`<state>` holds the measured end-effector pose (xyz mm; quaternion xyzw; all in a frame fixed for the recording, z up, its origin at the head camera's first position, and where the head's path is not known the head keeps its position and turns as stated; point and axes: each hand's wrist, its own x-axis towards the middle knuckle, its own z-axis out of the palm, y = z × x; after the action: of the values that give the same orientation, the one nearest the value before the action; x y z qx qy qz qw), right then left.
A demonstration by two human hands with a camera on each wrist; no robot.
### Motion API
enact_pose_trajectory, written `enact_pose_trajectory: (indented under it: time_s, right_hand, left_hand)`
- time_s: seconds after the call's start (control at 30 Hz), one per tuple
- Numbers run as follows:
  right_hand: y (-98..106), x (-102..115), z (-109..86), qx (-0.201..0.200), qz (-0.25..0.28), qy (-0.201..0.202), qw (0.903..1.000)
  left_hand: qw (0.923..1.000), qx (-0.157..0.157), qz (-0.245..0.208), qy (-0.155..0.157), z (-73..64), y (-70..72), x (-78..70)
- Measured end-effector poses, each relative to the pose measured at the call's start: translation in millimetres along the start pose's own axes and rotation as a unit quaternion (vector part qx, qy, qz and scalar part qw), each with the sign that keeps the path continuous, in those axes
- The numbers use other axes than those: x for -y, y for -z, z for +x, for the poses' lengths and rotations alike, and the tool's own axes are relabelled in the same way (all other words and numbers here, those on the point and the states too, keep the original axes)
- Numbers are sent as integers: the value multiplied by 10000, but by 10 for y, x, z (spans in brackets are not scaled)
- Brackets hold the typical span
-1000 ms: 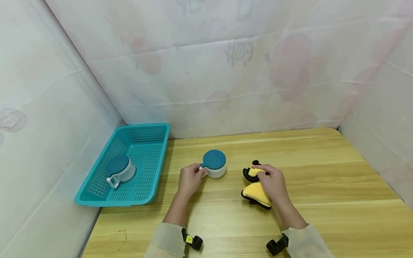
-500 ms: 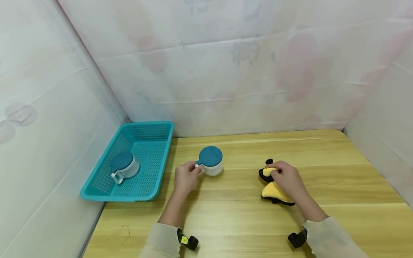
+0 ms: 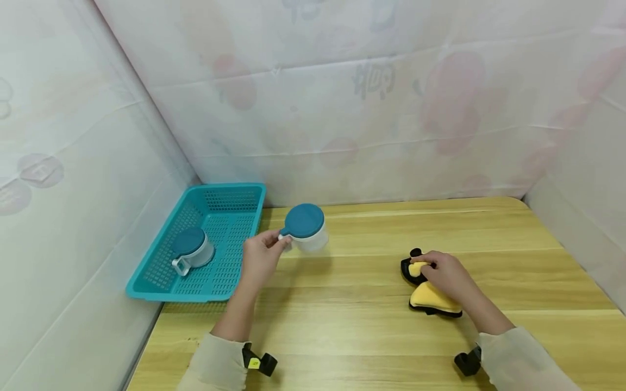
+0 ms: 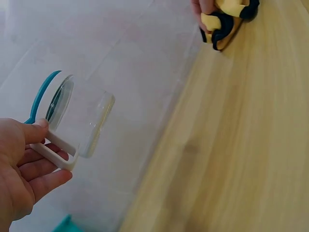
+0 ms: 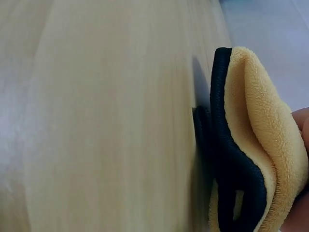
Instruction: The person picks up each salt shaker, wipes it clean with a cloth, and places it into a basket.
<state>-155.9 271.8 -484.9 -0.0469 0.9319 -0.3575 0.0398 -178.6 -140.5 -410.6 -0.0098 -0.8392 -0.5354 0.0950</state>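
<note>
My left hand (image 3: 261,259) pinches the white handle of a seasoning jar (image 3: 309,237) with a round blue lid and a see-through body. The jar hangs above the table, its shadow below. In the left wrist view the thumb lies on top of the handle (image 4: 58,153) and the fingers curl under it. On the right, my right hand (image 3: 446,276) grips a bunched yellow cloth (image 3: 432,298) with black edging, low over the wood. In the right wrist view the folded cloth (image 5: 265,140) hides most of the fingers.
A turquoise plastic basket (image 3: 142,296) stands at the table's left side by the curtain wall. A second jar with a blue lid (image 3: 188,241) lies tilted inside it. Pale printed sheets (image 3: 313,108) hang behind the wooden table (image 3: 352,326) and along both sides.
My left hand has lifted the jar off the table and carried it left, towards the basket. My right hand has moved right with the cloth.
</note>
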Motion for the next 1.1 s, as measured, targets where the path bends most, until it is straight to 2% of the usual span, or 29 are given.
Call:
enact_pose_trajectory:
  time_s: [0.23, 0.33, 0.5, 0.63, 0.87, 1.1]
  right_hand:
    - [15, 4, 7, 99, 53, -63, 9999]
    - [53, 3, -13, 88, -31, -41, 9999]
    - [108, -57, -96, 42, -120, -87, 9999]
    - [108, -101, -138, 59, -132, -153, 9998]
    - [100, -116, -157, 61, -135, -166, 9998]
    - [115, -93, -199, 67, -148, -174, 9997]
  left_hand:
    - [9988, -331, 340, -148, 13, 455, -62]
    - [9981, -412, 438, -106, 13, 629, -61]
    - [9959, -613, 671, 31, 33, 846, -25]
    - [9919, -802, 982, 120, 39, 1006, 74]
    - [9841, -920, 1443, 481, 2, 1223, 301]
    - [9745, -762, 2031, 578, 46, 1275, 498]
